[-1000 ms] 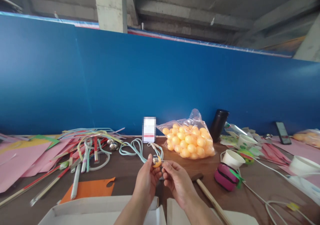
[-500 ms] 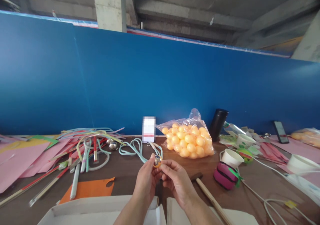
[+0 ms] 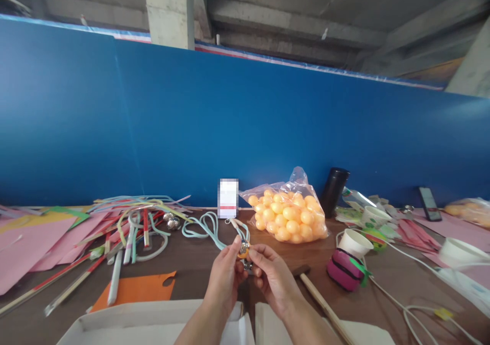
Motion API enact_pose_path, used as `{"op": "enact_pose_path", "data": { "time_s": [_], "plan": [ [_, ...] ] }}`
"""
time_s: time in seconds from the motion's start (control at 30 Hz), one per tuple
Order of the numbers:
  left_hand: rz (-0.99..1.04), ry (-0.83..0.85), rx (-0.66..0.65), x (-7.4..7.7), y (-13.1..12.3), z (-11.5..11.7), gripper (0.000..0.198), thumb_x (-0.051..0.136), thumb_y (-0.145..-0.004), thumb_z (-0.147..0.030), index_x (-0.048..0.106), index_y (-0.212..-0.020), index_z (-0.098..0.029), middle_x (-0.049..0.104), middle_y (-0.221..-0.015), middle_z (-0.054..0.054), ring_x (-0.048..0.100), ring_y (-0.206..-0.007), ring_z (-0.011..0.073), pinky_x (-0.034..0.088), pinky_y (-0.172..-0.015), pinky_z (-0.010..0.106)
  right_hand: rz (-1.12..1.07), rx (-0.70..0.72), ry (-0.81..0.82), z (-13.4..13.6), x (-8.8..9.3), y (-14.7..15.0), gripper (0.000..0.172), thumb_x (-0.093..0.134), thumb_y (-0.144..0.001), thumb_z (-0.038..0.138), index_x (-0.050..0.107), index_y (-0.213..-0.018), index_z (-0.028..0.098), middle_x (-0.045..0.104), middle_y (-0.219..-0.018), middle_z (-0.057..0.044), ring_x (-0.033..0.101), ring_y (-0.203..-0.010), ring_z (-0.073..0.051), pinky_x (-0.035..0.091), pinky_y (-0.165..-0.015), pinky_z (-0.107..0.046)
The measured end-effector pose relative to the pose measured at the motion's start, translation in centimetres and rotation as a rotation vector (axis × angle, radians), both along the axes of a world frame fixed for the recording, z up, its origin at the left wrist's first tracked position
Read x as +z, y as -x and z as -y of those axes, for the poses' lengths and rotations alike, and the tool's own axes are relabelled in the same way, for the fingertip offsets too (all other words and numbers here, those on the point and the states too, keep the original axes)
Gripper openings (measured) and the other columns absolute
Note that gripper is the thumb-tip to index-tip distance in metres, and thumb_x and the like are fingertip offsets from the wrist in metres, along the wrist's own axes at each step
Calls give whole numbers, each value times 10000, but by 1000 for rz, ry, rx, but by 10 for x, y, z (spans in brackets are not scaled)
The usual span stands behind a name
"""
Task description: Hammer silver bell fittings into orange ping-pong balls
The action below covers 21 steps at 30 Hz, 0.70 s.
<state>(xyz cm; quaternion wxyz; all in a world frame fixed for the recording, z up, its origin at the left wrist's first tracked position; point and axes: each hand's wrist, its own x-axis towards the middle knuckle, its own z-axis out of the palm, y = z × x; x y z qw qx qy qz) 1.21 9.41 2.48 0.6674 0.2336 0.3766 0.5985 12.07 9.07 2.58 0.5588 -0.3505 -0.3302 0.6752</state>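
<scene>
Between my fingertips, in the middle of the head view, are small shiny silver bells (image 3: 245,245) with an orange strip (image 3: 243,255) around or under them. My left hand (image 3: 223,278) is closed on them from the left, its thumb pointing up along the upper bell. From the right, my right hand (image 3: 274,279) pinches the orange strip between thumb and forefinger. Another silver bell (image 3: 248,265) shows lower down, between the two hands. The curled fingers hide how the pieces are joined. Just beyond the hands lies a light-blue cord (image 3: 209,230) with a badge (image 3: 228,199).
A clear bag of orange balls (image 3: 289,217) stands behind my hands. A hammer (image 3: 321,301) lies to the right, near a purple pouch (image 3: 345,269) and paper cup (image 3: 355,242). Sticks and tubes (image 3: 115,278), pink paper (image 3: 34,243) and loose silver bells (image 3: 171,221) lie left.
The bells have turned slightly in my fingers and shifted a little right. The lower bell now shows more between the hands. Both hands keep their grip.
</scene>
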Motion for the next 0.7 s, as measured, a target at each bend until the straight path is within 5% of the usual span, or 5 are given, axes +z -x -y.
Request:
{"op": "enact_pose_path", "data": {
  "time_s": [0.7],
  "plan": [
    [-42,-3,19,-3,0,0,386,727,-666,-497,576,-748,-151,471,-521,-62,407,-423,41,377,-419,161,-101,72,45,1,4,-2,243,829,-646,288,645,-714,146,514,-554,64,383,-429,-11,297,-371,-100]
  ]
}}
